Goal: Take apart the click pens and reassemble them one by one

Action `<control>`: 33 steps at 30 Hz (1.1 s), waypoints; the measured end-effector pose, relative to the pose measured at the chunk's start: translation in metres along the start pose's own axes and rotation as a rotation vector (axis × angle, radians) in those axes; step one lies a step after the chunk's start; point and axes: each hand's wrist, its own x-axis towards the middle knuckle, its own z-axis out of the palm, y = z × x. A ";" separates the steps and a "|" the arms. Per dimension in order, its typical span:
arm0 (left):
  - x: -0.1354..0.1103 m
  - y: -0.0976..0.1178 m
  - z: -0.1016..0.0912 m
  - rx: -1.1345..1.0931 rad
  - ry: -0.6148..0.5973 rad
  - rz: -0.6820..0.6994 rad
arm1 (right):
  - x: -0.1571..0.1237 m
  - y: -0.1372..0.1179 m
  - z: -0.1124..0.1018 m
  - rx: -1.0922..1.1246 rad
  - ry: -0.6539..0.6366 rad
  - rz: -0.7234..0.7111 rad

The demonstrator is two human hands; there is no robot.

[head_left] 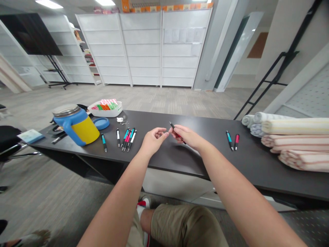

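Note:
My right hand [183, 134] is closed around a pen [172, 126], whose dark tip points up and to the left above the dark table [159, 161]. Most of the pen's barrel is hidden by the fingers; a bit of red shows below them. Just left of it, my left hand [155, 139] has its fingers curved and apart, with nothing in it. Farther left lies a cluster of several pens [128, 139] in teal, pink and white, with a white pen [118, 138] and a teal pen [104, 142] beside it. Right of my hands lie another teal pen [229, 140] and a pink pen [236, 142].
A large blue and yellow mug [86, 128] stands at the left beside a blue lid [101, 123]. Behind them is a white basket [117, 110] of colourful packets. Rolled striped towels [295, 139] are stacked at the right end. A white tangled cord [120, 120] lies near the back edge.

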 end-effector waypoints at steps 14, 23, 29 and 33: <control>0.000 -0.002 0.000 -0.267 -0.144 0.013 | -0.003 -0.001 0.006 -0.286 -0.154 0.024; 0.001 -0.004 0.000 -0.255 -0.136 -0.003 | 0.003 0.004 0.006 -0.507 -0.091 -0.137; 0.003 -0.007 0.000 -0.210 -0.019 0.027 | 0.003 0.006 0.006 -0.529 -0.051 -0.032; 0.004 -0.008 -0.002 -0.165 0.049 0.037 | 0.001 0.007 0.003 -0.276 -0.103 0.029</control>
